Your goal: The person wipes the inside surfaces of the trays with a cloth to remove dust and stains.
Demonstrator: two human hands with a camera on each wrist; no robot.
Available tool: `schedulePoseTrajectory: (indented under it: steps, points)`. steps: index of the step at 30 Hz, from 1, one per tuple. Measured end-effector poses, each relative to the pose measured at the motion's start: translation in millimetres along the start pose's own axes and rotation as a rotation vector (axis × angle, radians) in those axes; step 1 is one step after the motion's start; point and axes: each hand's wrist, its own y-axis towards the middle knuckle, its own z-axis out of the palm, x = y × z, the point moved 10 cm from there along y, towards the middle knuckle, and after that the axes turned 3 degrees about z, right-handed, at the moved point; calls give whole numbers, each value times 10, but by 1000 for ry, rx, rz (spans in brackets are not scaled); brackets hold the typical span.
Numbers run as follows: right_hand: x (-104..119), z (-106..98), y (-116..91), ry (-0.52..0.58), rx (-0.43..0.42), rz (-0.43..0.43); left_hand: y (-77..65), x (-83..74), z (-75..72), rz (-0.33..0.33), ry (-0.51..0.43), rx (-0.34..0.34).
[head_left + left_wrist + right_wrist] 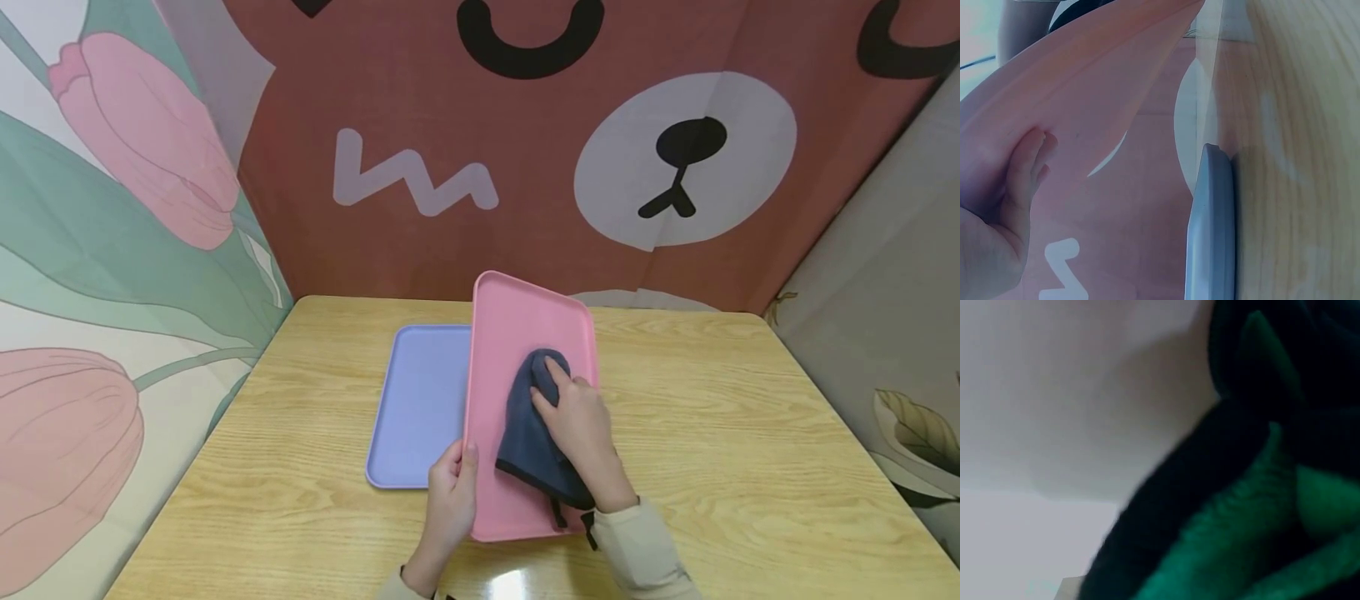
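Pink tray, held tilted above the wooden surface, pinched at left edge by the left hand. Against its inner face, dark blue cloth, touched by the right hand with thumb and one finger spread apart; cannot tell whether also pinching. Lavender tray, flat on surface, partly hidden behind.

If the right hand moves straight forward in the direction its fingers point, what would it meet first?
Most likely the dark cloth that the right hand touches, then the pink tray behind; how closely cloth and tray meet is unclear.
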Motion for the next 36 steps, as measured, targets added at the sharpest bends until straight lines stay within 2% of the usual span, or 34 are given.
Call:
schedulePoseTrajectory:
  steps: [5, 8, 11, 15, 18, 24, 36]
  points:
    - [81, 2, -18, 1, -2, -16, 10, 16, -1, -5, 25, -9]
    - [141, -4, -34, 1, -8, -23, 21, -21, -6, 18, 59, -27]
    - [210, -10, -55, 13, -16, -37, 18, -152, -8, 57, 89, -48]
    - [297, -31, -86, 34, -40, -69, 0, -335, -5, 77, 114, -64]
    - [329, -46, -102, 45, -54, -82, -11, -381, -2, 79, 124, -68]
    - [406, -90, -136, 41, -83, -113, -24, -418, 16, 112, 128, -69]
    - [608, -103, -224, -31, -118, -192, -24, -423, 48, 105, 118, -50]
